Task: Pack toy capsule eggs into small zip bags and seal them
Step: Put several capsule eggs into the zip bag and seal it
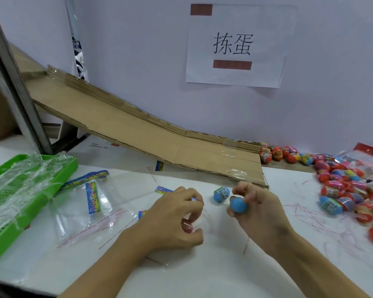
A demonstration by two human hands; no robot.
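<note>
Near the front middle of the white surface (pixel 202 274), the right hand (pixel 261 214) grips a plain blue plastic capsule egg (pixel 238 204) between its curled fingers and thumb, holding it just above the surface. A second blue capsule egg with a printed label (pixel 221 194) lies on the surface just beside the held one, on its far left side. The left hand (pixel 174 220) has its fingers curled and pinches the mouth of a small clear zip bag (pixel 194 216); something red shows through the plastic under the palm, but what it is cannot be told.

Toward the left front of the surface lie loose clear zip bags with red seal lines (pixel 88 220), some carrying rainbow-coloured printed header cards (pixel 92 197). At the left edge sits a green perforated plastic tray (pixel 58 168) covered with crumpled clear film (pixel 19 181).

Along the right edge a heap of red, pink and blue wrapped capsule eggs (pixel 340 188) spreads from the back wall toward the front, with more thin clear bags scattered near it.

A taped brown cardboard ramp (pixel 138 130) slopes down from the back left corner to the middle of the surface, its lower edge just beyond the hands. On the pale wall behind hangs a white paper sign with two black Chinese characters (pixel 233 45).
</note>
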